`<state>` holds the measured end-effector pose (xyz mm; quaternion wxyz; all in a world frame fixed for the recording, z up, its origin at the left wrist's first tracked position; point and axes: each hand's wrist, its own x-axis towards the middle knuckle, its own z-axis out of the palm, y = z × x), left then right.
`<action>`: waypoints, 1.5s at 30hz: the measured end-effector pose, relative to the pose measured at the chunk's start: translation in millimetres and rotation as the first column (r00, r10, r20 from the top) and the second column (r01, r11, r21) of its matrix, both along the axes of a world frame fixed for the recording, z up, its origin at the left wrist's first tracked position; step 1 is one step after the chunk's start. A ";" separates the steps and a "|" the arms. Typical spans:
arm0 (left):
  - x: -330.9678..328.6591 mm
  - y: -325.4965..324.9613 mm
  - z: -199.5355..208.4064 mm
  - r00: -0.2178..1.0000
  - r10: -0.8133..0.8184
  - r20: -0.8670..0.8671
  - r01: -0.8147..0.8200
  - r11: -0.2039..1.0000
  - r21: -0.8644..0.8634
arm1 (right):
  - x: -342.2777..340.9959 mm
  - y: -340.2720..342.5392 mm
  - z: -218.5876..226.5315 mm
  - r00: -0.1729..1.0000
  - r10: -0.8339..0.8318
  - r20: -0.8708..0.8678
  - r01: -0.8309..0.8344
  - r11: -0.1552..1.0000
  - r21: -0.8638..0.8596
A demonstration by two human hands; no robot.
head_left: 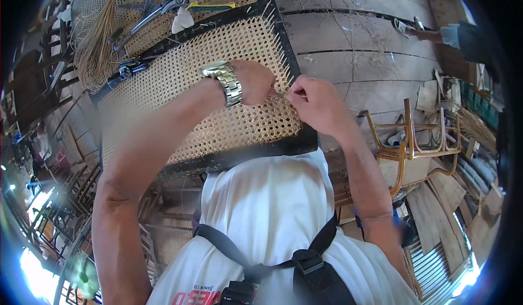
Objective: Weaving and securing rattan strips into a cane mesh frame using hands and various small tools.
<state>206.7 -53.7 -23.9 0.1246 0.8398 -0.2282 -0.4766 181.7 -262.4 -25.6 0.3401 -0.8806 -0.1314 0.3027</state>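
Observation:
A woven cane panel (229, 125) with open holes lies in a black wooden frame (291, 143) in front of me. Loose cane ends (280, 52) stick out along its right edge. At that edge my left hand (253, 81), a metal watch (226, 81) on its wrist, rests low over the weave with curled fingers; what they grip is hidden. Close beside it, my right hand (318, 103) is closed in a pinch over the frame's right bar, seemingly on a cane strand. The two sets of fingertips nearly meet.
Pruning shears (174, 2) with yellow handles, a dark tool (128, 68) and a bundle of long cane strands (98, 49) lie at the far left. Wooden planks (348, 38) with fibre scraps stretch far right. A brown chair frame (408, 152) stands right. Dark chair frames crowd the left.

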 end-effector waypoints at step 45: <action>-11.0 90.9 3.0 0.766 0.633 0.113 -0.529 0.720 -0.449 | 2.5 46.5 -11.6 0.945 -0.133 -0.300 0.261 0.858 0.442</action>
